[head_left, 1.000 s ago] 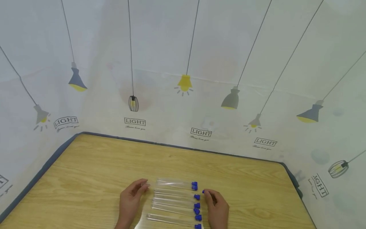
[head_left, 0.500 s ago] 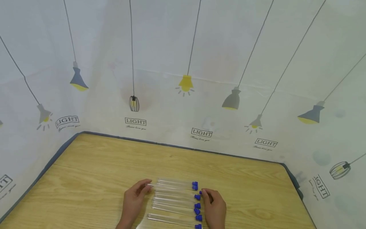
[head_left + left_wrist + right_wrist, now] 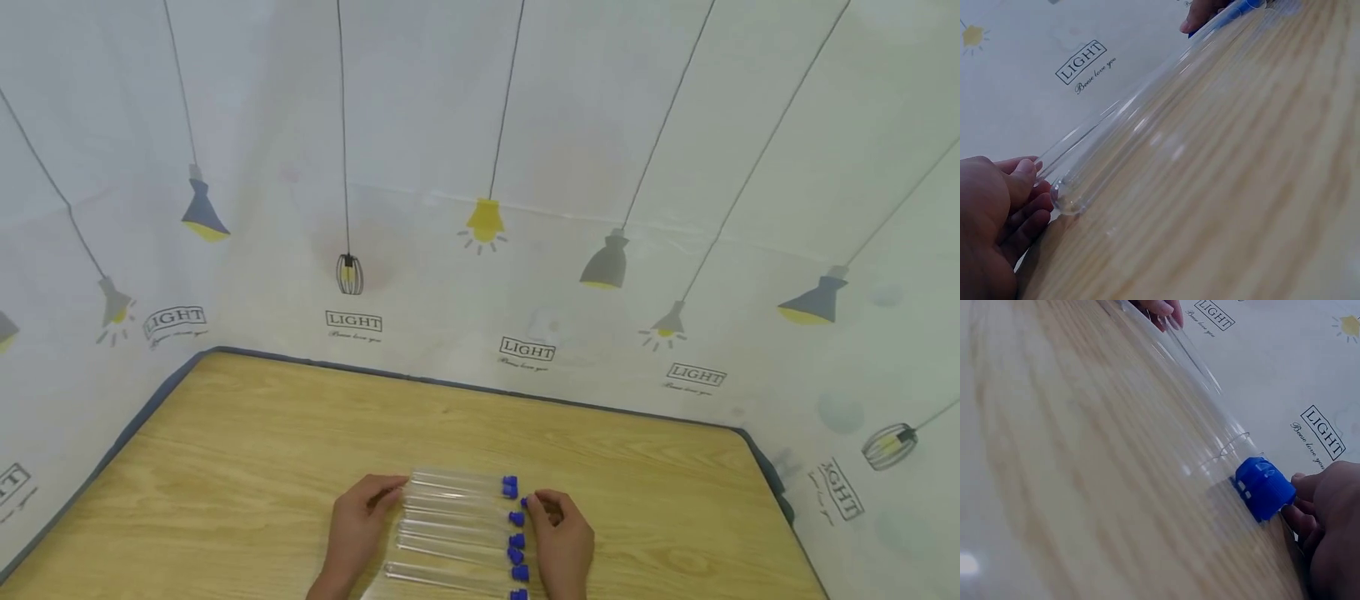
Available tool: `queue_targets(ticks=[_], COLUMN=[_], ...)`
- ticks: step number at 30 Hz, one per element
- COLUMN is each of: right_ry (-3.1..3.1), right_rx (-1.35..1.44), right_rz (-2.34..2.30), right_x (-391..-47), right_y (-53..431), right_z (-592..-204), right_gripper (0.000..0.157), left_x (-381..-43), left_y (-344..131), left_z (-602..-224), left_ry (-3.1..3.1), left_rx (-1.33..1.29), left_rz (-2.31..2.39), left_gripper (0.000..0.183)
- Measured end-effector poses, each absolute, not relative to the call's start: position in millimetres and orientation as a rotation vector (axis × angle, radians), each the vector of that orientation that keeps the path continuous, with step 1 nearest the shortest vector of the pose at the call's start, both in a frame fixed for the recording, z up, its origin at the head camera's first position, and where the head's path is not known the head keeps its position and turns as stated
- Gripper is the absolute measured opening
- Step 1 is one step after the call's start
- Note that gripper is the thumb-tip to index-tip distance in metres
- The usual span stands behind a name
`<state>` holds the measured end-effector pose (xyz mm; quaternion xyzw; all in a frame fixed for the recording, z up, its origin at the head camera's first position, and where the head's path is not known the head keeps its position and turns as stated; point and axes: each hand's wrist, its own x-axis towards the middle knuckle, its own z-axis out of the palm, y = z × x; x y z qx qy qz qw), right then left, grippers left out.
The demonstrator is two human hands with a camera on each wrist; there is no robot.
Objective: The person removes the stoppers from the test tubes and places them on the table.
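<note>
Clear test tubes (image 3: 457,548) lie side by side on the table, rounded ends to the left and blue caps (image 3: 519,572) by their right ends. My left hand (image 3: 356,525) pinches the rounded end of a clear test tube (image 3: 1072,147) between thumb and fingers, at the far part of the row. My right hand (image 3: 564,537) holds a small blue cap (image 3: 524,502) at its fingertips, just right of the row. In the right wrist view, a blue cap (image 3: 1265,489) sits in front of the right fingers and partly hides them.
The wood-grain table (image 3: 285,442) has a dark edge strip (image 3: 412,377) along its back. Behind it hangs a pale wall covering (image 3: 427,275) printed with lamps. Several tubes and caps lie close together between the two hands.
My left hand has moved right, carrying the test tube in alongside the others. My right hand has come slightly left with the cap, and the gap between the hands has narrowed.
</note>
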<state>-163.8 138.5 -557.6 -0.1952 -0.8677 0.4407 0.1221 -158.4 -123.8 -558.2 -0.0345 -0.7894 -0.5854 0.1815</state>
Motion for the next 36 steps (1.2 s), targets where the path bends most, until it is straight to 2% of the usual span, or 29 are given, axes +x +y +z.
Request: queue_targets(ticks=[17,26,36], right_ry=[-2.561,-2.523,-2.515], right_rx=[-0.609,-0.478,-0.452], right_rz=[1.24,1.183,1.168], right_x=[-165,-160,-158], right_y=[137,139,137], right_z=[-558,-562,-558], right_gripper=[0.015,0.01,0.013], left_x=[-166,-169,-168], left_y=[-122,-121,-122], left_z=[-566,-569,-569], left_ry=[-2.384,-2.416,-2.397], left_rx=[0.02,0.065,0.06], left_rz=[-1.496,-1.5,-1.518], left_gripper=[0.02,0.015,0.012])
